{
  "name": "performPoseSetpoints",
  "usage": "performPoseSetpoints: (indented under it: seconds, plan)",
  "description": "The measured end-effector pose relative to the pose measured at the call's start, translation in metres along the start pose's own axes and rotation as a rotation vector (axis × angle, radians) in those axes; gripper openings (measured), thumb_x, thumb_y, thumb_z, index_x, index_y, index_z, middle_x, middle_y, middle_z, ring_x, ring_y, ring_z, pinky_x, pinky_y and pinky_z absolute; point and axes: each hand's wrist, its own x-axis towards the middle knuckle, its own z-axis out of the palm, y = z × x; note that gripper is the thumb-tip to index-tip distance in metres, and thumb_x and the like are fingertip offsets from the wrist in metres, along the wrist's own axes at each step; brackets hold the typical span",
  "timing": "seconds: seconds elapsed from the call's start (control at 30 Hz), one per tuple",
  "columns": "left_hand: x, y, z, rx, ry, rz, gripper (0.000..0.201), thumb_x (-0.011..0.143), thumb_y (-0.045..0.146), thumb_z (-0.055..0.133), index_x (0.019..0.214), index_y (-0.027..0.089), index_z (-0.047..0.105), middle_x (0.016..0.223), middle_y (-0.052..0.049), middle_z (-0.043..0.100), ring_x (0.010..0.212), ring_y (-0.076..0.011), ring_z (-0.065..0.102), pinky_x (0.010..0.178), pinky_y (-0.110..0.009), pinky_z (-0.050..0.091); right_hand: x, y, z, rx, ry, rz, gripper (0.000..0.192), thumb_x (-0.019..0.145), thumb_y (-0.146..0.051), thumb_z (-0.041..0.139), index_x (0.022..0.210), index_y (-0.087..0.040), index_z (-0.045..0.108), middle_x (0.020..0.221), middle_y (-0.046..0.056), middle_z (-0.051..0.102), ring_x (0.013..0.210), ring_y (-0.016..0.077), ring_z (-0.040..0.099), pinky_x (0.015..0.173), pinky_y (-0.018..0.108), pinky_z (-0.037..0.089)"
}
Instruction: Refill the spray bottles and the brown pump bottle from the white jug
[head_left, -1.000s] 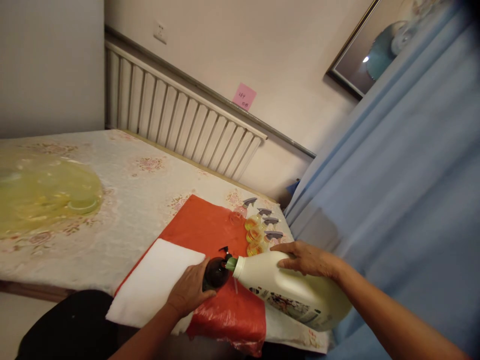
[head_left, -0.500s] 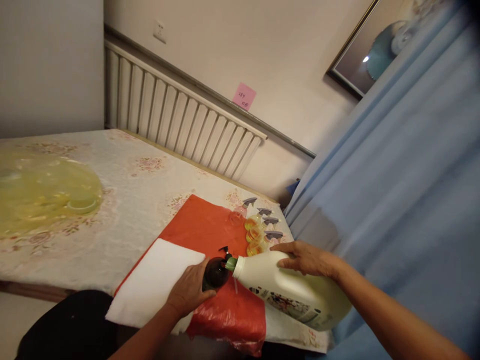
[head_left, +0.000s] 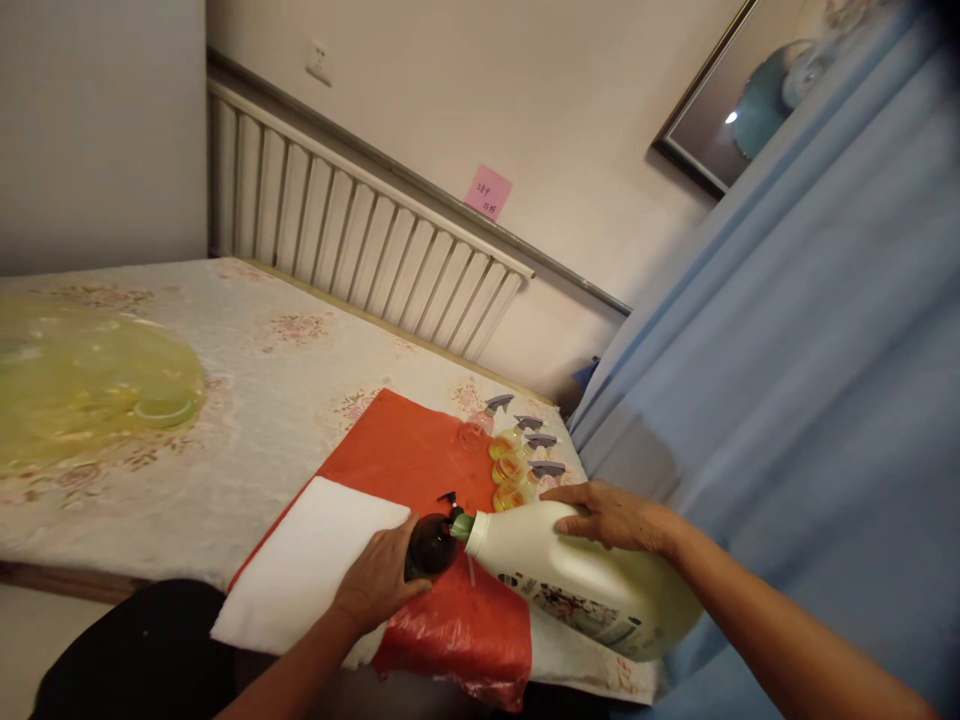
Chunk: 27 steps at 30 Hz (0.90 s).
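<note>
My left hand [head_left: 382, 572] is wrapped round a dark bottle [head_left: 431, 548] above the red plastic sheet. In my right hand [head_left: 611, 513] is a large cream detergent jug [head_left: 577, 580], tilted on its side, with a printed label. The jug's green spout [head_left: 463, 526] meets the dark bottle's mouth; whether liquid is flowing I cannot tell. A black pump head [head_left: 450, 503] shows just behind the bottle. Beyond the jug stand several clear spray bottles [head_left: 508, 468] with grey triggers, some holding yellow liquid.
A white cloth [head_left: 307, 565] lies over part of the red sheet [head_left: 412, 440]. The flowered tablecloth [head_left: 300, 390] bears a yellow transparent plastic bag [head_left: 97, 380] at the left. A radiator [head_left: 360, 220] runs along the wall, and a blue curtain [head_left: 795, 380] hangs at the right.
</note>
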Motion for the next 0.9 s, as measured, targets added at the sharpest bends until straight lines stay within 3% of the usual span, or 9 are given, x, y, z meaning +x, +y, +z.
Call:
performPoseSetpoints:
  seconds: [0.4, 0.73, 0.9]
  plan:
    - [0.0017, -0.0077, 0.0065, 0.028, 0.017, 0.01, 0.094, 0.062, 0.034, 0.074, 0.143, 0.027, 0.029, 0.136, -0.01, 0.055, 0.123, -0.0332, 0.051, 0.105, -0.043, 0.035, 0.0002, -0.0018, -0.0003, 0.016, 0.006, 0.009, 0.039, 0.089, -0.038, 0.055, 0.124, -0.021, 0.062, 0.098, 0.004, 0.069, 0.077, 0.0162, 0.059, 0.073, 0.026, 0.045]
    - [0.0008, -0.0089, 0.0073, 0.048, 0.005, 0.0, 0.094, 0.063, 0.036, 0.072, 0.144, 0.027, 0.026, 0.136, -0.009, 0.055, 0.123, -0.0322, 0.051, 0.105, -0.042, 0.035, 0.0009, -0.0019, -0.0013, 0.004, -0.003, -0.014, 0.04, 0.089, -0.038, 0.054, 0.125, -0.021, 0.061, 0.114, 0.005, 0.067, 0.083, 0.0167, 0.06, 0.072, 0.025, 0.046]
    - [0.0014, -0.0088, 0.0076, 0.058, 0.003, -0.007, 0.094, 0.063, 0.036, 0.073, 0.144, 0.026, 0.027, 0.136, -0.01, 0.054, 0.124, -0.0323, 0.049, 0.107, -0.042, 0.034, 0.0005, -0.0017, -0.0012, -0.001, 0.003, -0.013, 0.04, 0.089, -0.039, 0.054, 0.125, -0.022, 0.06, 0.108, 0.004, 0.069, 0.086, 0.0176, 0.061, 0.075, 0.025, 0.046]
